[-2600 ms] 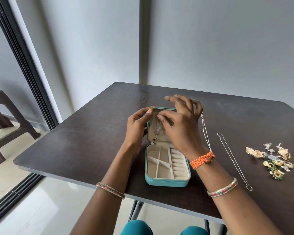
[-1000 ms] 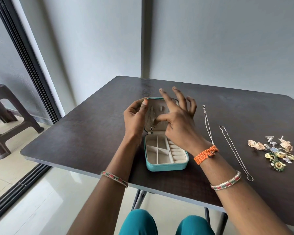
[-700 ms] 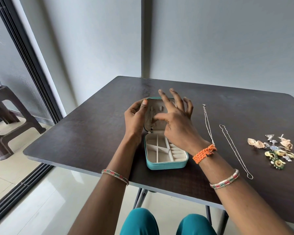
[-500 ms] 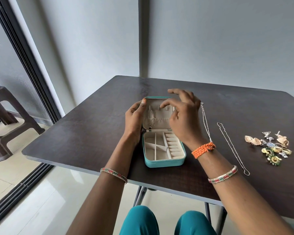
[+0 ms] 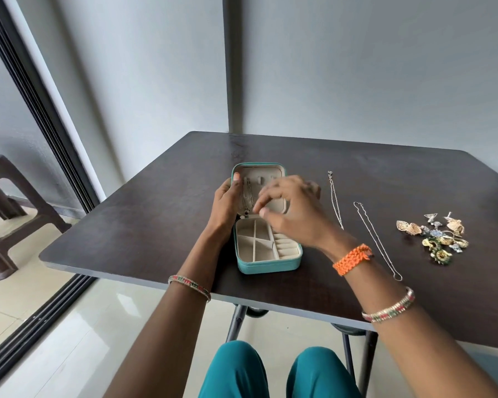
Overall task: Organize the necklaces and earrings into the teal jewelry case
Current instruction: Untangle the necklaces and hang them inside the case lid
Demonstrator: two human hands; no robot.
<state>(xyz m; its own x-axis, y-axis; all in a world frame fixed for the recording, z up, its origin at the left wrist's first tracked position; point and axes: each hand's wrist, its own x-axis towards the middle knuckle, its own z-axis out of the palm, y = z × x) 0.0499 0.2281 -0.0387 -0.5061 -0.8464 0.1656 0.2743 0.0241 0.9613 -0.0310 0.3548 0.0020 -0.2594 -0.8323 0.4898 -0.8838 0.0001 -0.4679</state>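
The teal jewelry case (image 5: 268, 225) lies open on the desk (image 5: 156, 219), lid propped up at 12 o'clock, divided tray toward the person. One necklace (image 5: 247, 198) already hangs inside the lid. The left hand (image 5: 226, 202) clasps the lid's left edge. The right hand (image 5: 292, 209) hovers blurred over the hinge, fingers loosely curled, its grip seemingly holding nothing, though I cannot tell for sure. Two loose necklaces remain: the nearer chain (image 5: 335, 201) lies just at 3 o'clock from that hand, its long axis running 12 to 6; the longer chain (image 5: 377, 239) lies beyond. The right hand is nearer both. The earrings (image 5: 436, 238) form one cluster, too tangled to count.
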